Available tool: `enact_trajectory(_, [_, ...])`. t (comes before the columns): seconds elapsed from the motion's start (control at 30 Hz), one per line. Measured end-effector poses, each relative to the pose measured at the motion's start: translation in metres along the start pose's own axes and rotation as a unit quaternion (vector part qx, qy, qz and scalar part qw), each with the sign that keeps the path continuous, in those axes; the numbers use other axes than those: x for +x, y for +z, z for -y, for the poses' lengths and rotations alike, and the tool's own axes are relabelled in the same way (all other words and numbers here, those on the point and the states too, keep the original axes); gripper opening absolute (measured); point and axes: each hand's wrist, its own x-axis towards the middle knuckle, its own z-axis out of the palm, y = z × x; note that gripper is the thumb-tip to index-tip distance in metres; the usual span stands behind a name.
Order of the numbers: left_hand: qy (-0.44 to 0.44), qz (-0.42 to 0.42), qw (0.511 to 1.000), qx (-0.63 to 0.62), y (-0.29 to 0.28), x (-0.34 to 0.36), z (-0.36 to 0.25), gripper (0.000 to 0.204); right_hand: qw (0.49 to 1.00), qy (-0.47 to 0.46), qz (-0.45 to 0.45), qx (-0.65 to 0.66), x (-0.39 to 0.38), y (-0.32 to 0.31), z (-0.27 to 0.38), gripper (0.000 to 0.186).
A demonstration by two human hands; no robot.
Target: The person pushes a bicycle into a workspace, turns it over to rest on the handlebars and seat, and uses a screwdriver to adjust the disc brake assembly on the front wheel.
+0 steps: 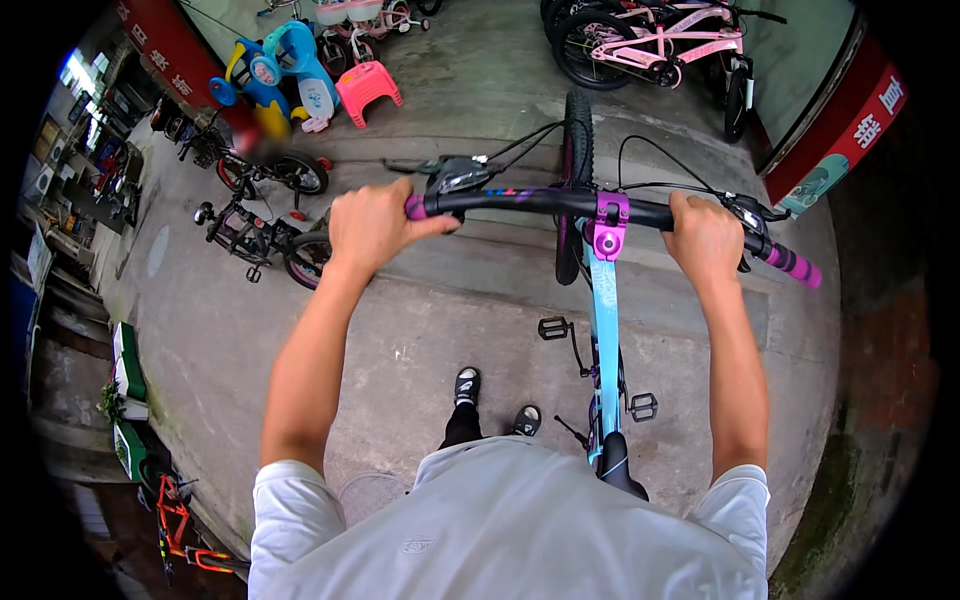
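I have one bicycle (606, 320) right of centre in my view, its slim, smooth light-blue frame running down toward one black saddle (617, 465). I count two hands on its single black handlebar (525, 201). The left hand (370, 225) wraps the left end, fingers curled, thumb stretched along the bar; the right hand (703, 238) closes over the bar between the glossy purple stem (609, 232) and the bare, banded purple right grip (795, 265), fingers bent together around it. I can't make out every fingertip.

I see two black cage-like pedals, one per side, and one knobbly rubber front tyre (578, 120) at upper centre. Two dark sandals (467, 385) stand on rough grey concrete (250, 350), left of the frame. Upper left, I have one pinkish-red plastic stool (368, 92); lower left, one orange bicycle (175, 515). Pink bicycles (690, 40) overlap at upper right, too tangled for me to count. White lettering marks the red panel (845, 140) at upper right, and a small emblem (420, 546) marks the grey shirt (540, 520) at the bottom.
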Motion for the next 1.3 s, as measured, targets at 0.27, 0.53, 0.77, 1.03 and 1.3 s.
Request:
enact_trajectory(0.27, [-0.014, -0.061, 0.998, 0.004, 0.000, -0.056, -0.006, 0.076, 0.997, -0.060, -0.056, 0.002, -0.006, -0.006, 0.008, 0.031])
enact_trajectory(0.53, [-0.019, -0.130, 0.991, 0.003, 0.000, 0.004, -0.022, 0.073, 0.992, -0.055, -0.108, -0.037, 0.068, 0.026, -0.037, 0.023])
enact_trajectory(0.77, [-0.030, -0.211, 0.977, 0.015, -0.043, 0.044, -0.040, 0.073, 0.986, -0.089, -0.139, -0.030, 0.083, -0.013, -0.073, 0.022])
enact_trajectory(1.03, [-0.051, -0.248, 0.966, 0.044, -0.036, 0.101, -0.043, 0.072, 0.975, -0.089, -0.189, -0.080, 0.163, 0.008, -0.108, 0.028])
enact_trajectory(1.3, [-0.012, -0.296, 0.952, 0.073, -0.004, 0.159, -0.041, 0.076, 0.986, -0.092, -0.112, -0.078, 0.231, 0.047, -0.142, 0.019])
